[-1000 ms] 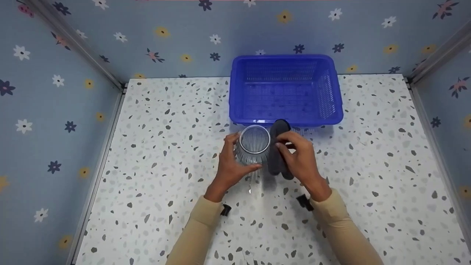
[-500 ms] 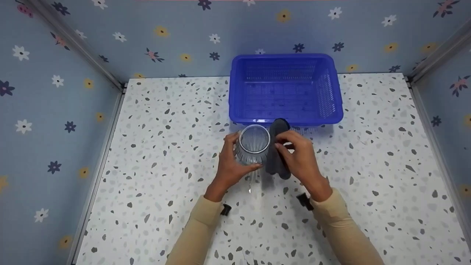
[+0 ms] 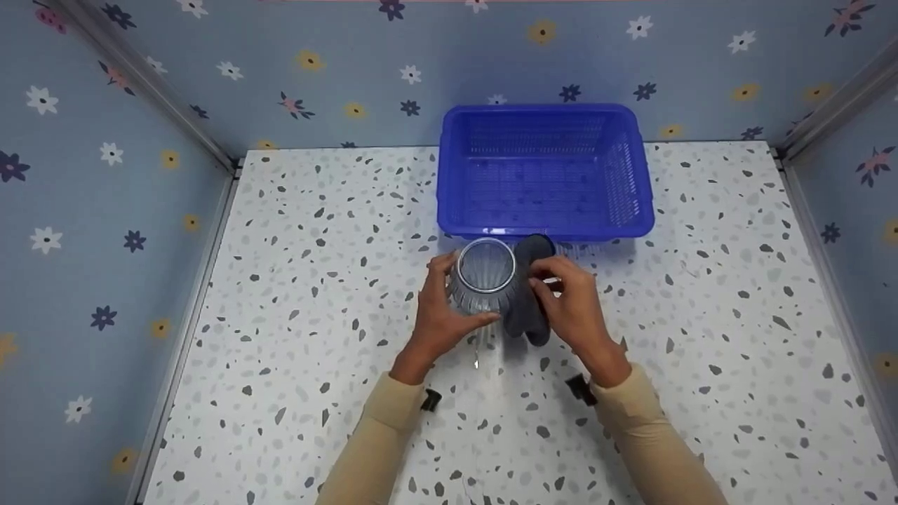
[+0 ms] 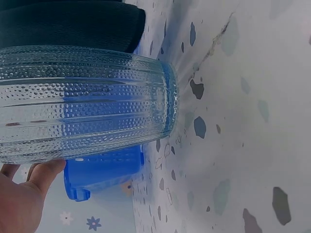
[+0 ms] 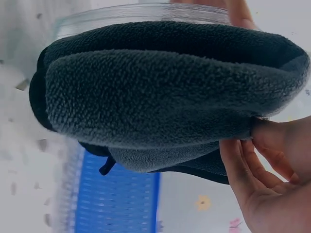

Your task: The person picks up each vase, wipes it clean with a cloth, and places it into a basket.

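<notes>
A ribbed clear glass jar (image 3: 484,298) stands on the table in front of the basket, its round rim facing up. My left hand (image 3: 442,315) grips it from the left, thumb at the near side and fingers behind. In the left wrist view the dimpled glass wall (image 4: 97,104) fills the middle. A folded dark grey fleecy cloth (image 3: 525,308) hangs along the jar's right side. My right hand (image 3: 579,301) pinches it between thumb and fingers. In the right wrist view the cloth (image 5: 146,97) covers most of the jar.
A blue plastic basket (image 3: 449,175) with slotted walls stands at the back, just beyond the jar and cloth. Flower-patterned panels (image 3: 337,77) enclose the speckled white table (image 3: 316,280) at the back and both sides.
The cloth has shifted slightly toward me, its lower end swinging a little left along the jar. My right hand moved slightly with it. My left hand and the jar stay put.
</notes>
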`<action>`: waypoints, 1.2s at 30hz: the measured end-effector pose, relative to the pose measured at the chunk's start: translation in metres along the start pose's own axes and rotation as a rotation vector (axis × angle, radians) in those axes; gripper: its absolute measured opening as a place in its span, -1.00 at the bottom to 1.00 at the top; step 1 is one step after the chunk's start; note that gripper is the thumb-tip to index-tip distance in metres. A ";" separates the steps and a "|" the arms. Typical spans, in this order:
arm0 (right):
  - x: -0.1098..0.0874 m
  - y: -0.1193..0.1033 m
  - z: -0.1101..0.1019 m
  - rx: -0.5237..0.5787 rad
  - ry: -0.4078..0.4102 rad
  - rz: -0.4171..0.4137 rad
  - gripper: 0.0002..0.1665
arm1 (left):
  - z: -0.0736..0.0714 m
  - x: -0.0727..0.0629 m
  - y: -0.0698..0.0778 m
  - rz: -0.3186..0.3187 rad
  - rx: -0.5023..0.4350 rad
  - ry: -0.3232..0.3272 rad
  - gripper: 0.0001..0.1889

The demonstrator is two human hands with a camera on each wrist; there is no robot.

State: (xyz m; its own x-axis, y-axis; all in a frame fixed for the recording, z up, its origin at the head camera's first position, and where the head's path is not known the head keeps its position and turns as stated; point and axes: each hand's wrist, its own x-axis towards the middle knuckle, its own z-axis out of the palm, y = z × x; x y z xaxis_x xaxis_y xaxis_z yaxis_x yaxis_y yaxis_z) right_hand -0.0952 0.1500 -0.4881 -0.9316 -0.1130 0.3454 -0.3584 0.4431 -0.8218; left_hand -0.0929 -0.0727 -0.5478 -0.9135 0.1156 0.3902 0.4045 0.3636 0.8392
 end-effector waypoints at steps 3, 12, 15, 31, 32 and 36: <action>-0.004 0.008 0.003 0.016 0.007 0.024 -0.84 | 0.000 0.000 0.000 0.002 -0.002 0.000 0.15; -0.011 0.028 0.013 0.036 0.001 0.059 -0.85 | 0.000 0.000 0.000 0.004 -0.015 0.008 0.16; -0.013 0.036 0.018 0.023 -0.009 0.065 -0.85 | 0.000 0.000 0.000 0.016 0.001 0.010 0.17; -0.020 0.062 0.035 -0.101 -0.078 0.076 -0.83 | 0.001 0.001 -0.001 0.009 0.009 -0.002 0.17; -0.020 0.061 0.035 -0.101 -0.076 0.075 -0.83 | 0.001 0.001 -0.001 0.008 0.005 -0.001 0.17; -0.021 0.059 0.033 -0.087 -0.060 0.076 -0.83 | 0.001 0.000 0.000 -0.009 -0.009 -0.005 0.17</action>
State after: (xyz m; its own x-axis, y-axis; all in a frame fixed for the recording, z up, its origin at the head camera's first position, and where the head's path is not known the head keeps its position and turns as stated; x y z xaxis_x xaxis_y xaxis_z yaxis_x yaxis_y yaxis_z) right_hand -0.0987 0.1488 -0.5590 -0.9589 -0.1277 0.2535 -0.2821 0.5272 -0.8015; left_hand -0.0934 -0.0722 -0.5480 -0.9171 0.1167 0.3811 0.3969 0.3561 0.8460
